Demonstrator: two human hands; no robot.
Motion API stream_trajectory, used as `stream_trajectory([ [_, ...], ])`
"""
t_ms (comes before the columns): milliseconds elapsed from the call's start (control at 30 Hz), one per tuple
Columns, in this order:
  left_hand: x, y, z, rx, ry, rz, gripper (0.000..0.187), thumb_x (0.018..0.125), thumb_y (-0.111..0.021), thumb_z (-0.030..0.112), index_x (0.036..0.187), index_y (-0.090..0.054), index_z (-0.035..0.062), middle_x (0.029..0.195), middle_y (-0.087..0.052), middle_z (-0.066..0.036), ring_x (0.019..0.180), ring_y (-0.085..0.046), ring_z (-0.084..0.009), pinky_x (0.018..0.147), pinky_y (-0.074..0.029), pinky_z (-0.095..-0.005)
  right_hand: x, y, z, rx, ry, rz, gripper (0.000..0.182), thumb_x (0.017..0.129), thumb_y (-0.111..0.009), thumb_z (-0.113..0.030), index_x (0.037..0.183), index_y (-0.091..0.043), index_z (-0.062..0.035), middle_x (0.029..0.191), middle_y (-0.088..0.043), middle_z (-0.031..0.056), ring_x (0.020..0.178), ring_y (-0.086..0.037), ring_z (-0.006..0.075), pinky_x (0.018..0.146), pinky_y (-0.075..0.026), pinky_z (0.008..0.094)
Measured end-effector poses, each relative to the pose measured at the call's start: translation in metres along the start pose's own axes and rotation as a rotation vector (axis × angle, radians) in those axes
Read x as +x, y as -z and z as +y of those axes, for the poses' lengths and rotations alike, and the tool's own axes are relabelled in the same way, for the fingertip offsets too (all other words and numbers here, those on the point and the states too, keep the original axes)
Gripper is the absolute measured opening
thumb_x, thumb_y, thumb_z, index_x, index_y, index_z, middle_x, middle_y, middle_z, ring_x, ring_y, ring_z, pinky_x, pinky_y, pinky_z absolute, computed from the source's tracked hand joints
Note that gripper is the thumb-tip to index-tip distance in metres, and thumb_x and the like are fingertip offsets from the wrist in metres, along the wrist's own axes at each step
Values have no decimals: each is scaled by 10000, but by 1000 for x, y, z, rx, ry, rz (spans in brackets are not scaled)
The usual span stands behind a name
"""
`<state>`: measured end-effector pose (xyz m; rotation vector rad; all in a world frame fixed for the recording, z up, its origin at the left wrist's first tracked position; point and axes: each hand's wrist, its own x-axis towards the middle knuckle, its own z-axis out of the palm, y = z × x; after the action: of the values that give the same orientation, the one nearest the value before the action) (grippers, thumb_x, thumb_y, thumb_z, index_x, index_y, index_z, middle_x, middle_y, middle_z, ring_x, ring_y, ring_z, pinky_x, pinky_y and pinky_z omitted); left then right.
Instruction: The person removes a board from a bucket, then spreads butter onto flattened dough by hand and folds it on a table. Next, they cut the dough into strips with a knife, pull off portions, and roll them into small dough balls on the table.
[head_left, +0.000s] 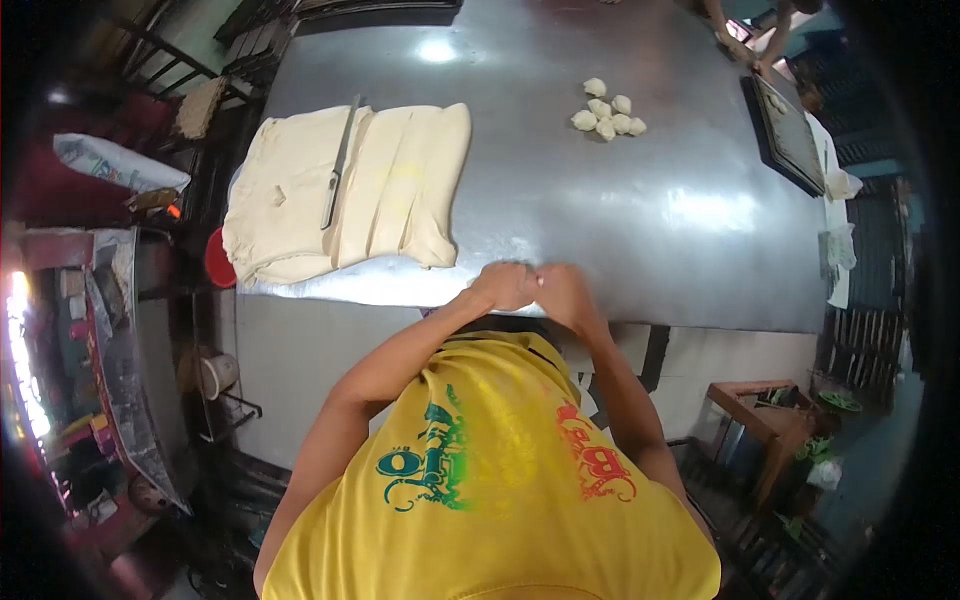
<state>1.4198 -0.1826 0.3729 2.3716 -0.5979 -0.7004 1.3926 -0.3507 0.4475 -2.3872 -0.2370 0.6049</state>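
My left hand point(508, 287) and my right hand point(563, 292) meet at the near edge of the metal table, fingers curled in. A tiny pale bit shows between them, too small to name; what they hold is mostly hidden. Left of my hands lies a large slab of dough point(290, 165), its right part cut into long strips point(400, 180). A long knife point(340, 165) rests across the slab, and a small dough lump point(278, 196) sits on top of it. Farther off to the right, several small dough pieces point(605, 112) are grouped together.
The shiny metal table point(560, 200) spans the view. A dark tray point(783, 135) lies at its right edge, where another person's hands point(745, 50) are at work. Dark trays point(380, 10) stand at the far left. A red container point(219, 257) is beside the slab's left side.
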Motion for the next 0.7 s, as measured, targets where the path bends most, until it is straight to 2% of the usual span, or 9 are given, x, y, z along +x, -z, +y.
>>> stream_trajectory([
  [100, 24, -36, -50, -146, 59, 39, 491, 904, -570, 444, 851, -707, -25, 925, -702, -304, 918, -696, -417, 861, -545, -474, -45, 23, -16, 720, 74, -420, 300, 953, -626, -266, 905, -711, 18, 881, -733, 176, 737, -671, 349, 716, -521, 466],
  [133, 4, 30, -6, -414, 333, -87, 542, 912, -590, 521, 800, -701, 3, 827, -702, -243, 812, -705, -347, 786, -545, -447, -43, 27, -20, 787, 84, -250, 295, 951, -639, -268, 945, -702, 20, 931, -736, 155, 768, -676, 313, 722, -524, 446],
  [167, 3, 45, -10, -600, 261, -179, 471, 898, -672, 493, 887, -685, 23, 820, -680, -178, 709, -678, -307, 721, -536, -421, -41, 30, -23, 837, 102, -79, 297, 948, -652, -269, 986, -694, 22, 981, -740, 133, 799, -681, 277, 728, -527, 425],
  [233, 1, 45, -10, -600, 48, 48, 374, 866, -747, 332, 1076, -652, 38, 875, -668, -127, 719, -660, -269, 718, -542, -386, -14, 27, -36, 266, 72, 842, 298, 951, -672, -274, 1058, -679, 3, 1100, -731, 82, 914, -690, 197, 770, -554, 357],
  [333, -19, 59, 0, -741, -112, -51, 455, 858, -728, 164, 1268, -586, 26, 930, -666, -86, 783, -638, -183, 699, -528, -336, -7, -16, -25, 234, 130, 544, 372, 955, -679, -218, 1250, -574, -17, 1186, -682, 106, 1027, -676, 200, 871, -538, 348],
  [433, -23, 40, -4, -780, -409, 110, 513, 853, -684, 90, 1348, -561, 34, 966, -666, -78, 859, -639, -185, 739, -542, -343, -16, -43, -26, 916, -70, 453, 362, 992, -636, -275, 1218, -588, 4, 1185, -699, 103, 1036, -680, 228, 910, -550, 394],
  [467, -20, 50, -17, -780, -200, -201, 396, 865, -673, 151, 1233, -635, 10, 989, -710, -143, 894, -692, -290, 784, -552, -417, -10, -46, -28, 1060, -173, 629, 375, 979, -611, -225, 1282, -522, -22, 1121, -681, 170, 989, -677, 339, 880, -525, 454],
  [600, -27, 33, 1, -22, -67, -57, 342, 839, -668, 328, 961, -729, 15, 980, -735, -214, 960, -691, -419, 880, -532, -495, -2, -50, -34, 406, -306, 500, 271, 1008, -517, -277, 1044, -633, -34, 878, -682, 165, 809, -674, 348, 778, -523, 444],
  [700, -42, 42, 8, 139, -99, -141, 360, 865, -624, 345, 978, -731, 21, 1000, -734, -216, 958, -695, -409, 883, -531, -506, 3, -52, -15, 111, -272, 253, 360, 1001, -493, -311, 845, -674, -43, 699, -644, 127, 704, -660, 357, 739, -512, 437],
])
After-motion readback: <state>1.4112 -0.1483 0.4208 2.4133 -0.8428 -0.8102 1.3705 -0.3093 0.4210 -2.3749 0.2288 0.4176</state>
